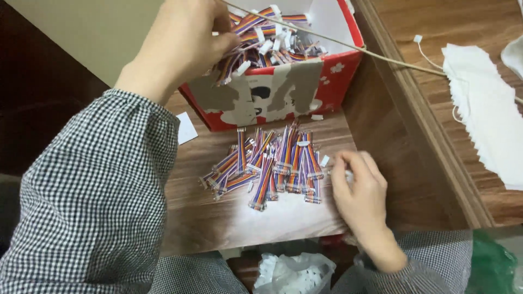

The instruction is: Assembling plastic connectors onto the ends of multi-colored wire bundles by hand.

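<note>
The table (229,218) of brown wood fills the middle, with a raised ledge running from one o'clock down to four. At twelve o'clock sits a red box (332,81), open on top and heaped with striped ribbon cables. The left hand (182,41), in a checked sleeve, reaches into the box from eleven o'clock, its fingers pinched on a bundle of cables (245,51). At three o'clock lies a stack of white cloths (487,120) (edges pinked). A pile (269,163) of cables lies at the centre. The right hand (359,190), at five o'clock, rests just beside the pile, fingers curled narrow around something small and white.
</note>
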